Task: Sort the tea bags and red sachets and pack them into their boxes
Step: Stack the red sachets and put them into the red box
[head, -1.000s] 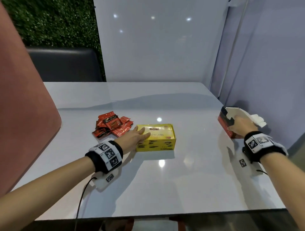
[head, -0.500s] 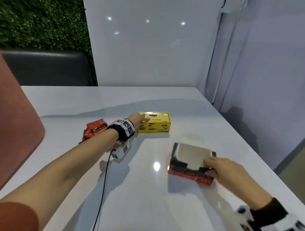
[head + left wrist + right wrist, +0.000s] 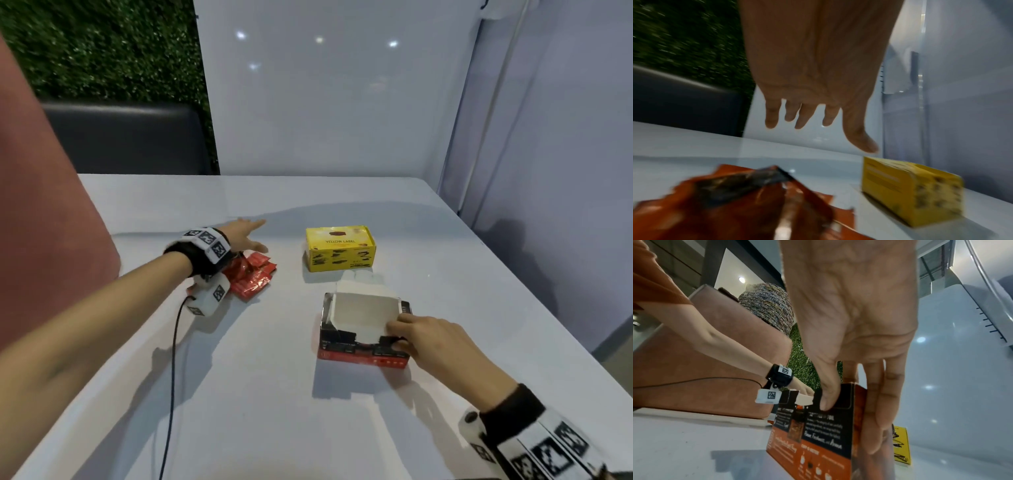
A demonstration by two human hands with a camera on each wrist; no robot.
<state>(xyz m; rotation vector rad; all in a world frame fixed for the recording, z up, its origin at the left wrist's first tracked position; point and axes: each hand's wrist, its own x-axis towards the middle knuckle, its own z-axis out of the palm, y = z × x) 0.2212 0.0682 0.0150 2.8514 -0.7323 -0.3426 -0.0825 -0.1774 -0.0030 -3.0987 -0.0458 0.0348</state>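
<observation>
A pile of red sachets (image 3: 254, 278) lies on the white table (image 3: 274, 404) at centre left. My left hand (image 3: 251, 236) hovers just above and beyond the sachets, fingers straight and spread, holding nothing; the left wrist view shows the same open left hand (image 3: 828, 120) over the blurred sachets (image 3: 740, 204). The shut yellow tea box (image 3: 339, 249) stands to the right of the pile. In front of it sits the open red-and-black box (image 3: 363, 353), its white inside showing nothing in it. My right hand (image 3: 402, 331) pinches its near right corner, thumb (image 3: 826, 399) on the front wall of the box (image 3: 818, 443).
A pink upholstered seat (image 3: 44, 212) rises along the table's left side, and a dark chair (image 3: 130, 137) stands behind the table. White panels (image 3: 325, 102) close off the back and right. A black cable (image 3: 171, 377) trails from my left wrist.
My left hand has left the yellow box and moved left over the sachets. My right hand has drawn the red box from the table's right edge to the front of the yellow box.
</observation>
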